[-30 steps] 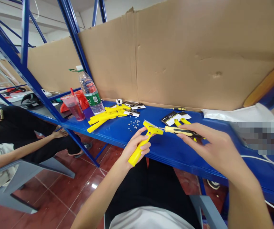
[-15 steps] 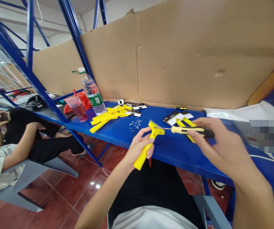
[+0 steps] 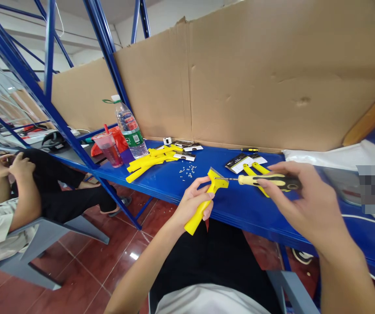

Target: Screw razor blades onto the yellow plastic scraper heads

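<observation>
My left hand (image 3: 196,201) is closed around the handle of a yellow scraper (image 3: 195,218), its wide head tilted up and away from me. Between the thumb and fingers of my right hand (image 3: 300,196) is a screwdriver (image 3: 256,179) with a pale yellow and black handle. The screwdriver's thin shaft points left, and its tip meets the scraper's head; any screw at that spot is too small to make out. Behind the scraper, several small screws (image 3: 189,171) lie scattered on the blue table (image 3: 164,183). Two more yellow scrapers (image 3: 258,167) lie partly hidden behind the screwdriver.
Yellow handles (image 3: 148,162) are piled at the back left, beside a water bottle (image 3: 131,131) and a red drink cup (image 3: 110,150). Black-and-white packets (image 3: 240,162) and another screwdriver (image 3: 249,149) lie toward the back. A seated person (image 3: 24,187) is at left.
Both hands keep their hold, screwdriver tip still at the scraper's head. The view has shifted slightly. The seated person's hands have come together.
</observation>
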A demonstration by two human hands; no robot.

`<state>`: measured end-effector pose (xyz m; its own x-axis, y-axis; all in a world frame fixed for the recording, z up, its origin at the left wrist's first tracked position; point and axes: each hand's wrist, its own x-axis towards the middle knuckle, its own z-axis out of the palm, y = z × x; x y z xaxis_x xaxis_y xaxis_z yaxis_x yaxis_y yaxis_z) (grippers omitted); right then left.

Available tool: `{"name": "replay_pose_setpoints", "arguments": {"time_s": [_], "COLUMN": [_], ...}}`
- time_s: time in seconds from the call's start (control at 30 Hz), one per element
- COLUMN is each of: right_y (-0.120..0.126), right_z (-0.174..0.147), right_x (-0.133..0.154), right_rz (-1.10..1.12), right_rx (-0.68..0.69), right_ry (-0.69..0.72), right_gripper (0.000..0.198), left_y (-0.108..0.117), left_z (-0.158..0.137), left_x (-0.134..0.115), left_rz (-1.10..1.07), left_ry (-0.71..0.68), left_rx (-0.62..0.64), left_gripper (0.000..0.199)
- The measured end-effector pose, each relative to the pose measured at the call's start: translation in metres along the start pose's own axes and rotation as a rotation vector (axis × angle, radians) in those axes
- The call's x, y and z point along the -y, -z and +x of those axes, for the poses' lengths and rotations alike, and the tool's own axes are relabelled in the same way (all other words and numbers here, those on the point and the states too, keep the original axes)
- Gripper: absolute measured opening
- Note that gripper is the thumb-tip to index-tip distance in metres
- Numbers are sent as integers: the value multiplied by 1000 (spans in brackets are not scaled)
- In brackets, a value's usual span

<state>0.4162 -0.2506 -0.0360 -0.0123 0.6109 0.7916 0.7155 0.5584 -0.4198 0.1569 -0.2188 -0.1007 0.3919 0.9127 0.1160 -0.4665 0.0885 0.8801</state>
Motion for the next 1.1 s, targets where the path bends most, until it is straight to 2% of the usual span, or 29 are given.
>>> {"name": "replay_pose_setpoints", "arguments": {"time_s": [0.2,0.3,0.4,0.57,0.67,0.73,0.9,1.03,1.1], "right_y": [-4,-11,-20,-26,-26,-25,-26,-29,-28], "right_z": [-3,-7,-7,-3,-3,-3,-3,-3,-3], "right_x": [4,0,-6,-4,-2,-2,-1,-3,-4], "right_rz": [247,268,224,423,353,289,405,310,305], "right_rx": [105,-3,-106,13,-78,-121,57,-73,-88], "right_ry": [-6,-39,1,2,40,70,70,49,45], "right_gripper": [42,41,44,51,48,53,61,56,58], "left_y": [-1,-5,-9,-12,-14,-16,-18,-18,-19], "left_z": [-1,-3,-4,-4,-3,-4,-6,-6,-7], "left_x": [2,5,13,27,32,34,34,32,30], "left_rz": [-54,-102,-160,-158,-136,-126,-142,-193,-238], "left_ry": [44,79,112,97,81,73,67,88,97], "left_rx": [-3,2,18,-18,-8,-17,-62,-76,-94], "left_gripper": [58,57,58,61,61,62,61,67,69]}}
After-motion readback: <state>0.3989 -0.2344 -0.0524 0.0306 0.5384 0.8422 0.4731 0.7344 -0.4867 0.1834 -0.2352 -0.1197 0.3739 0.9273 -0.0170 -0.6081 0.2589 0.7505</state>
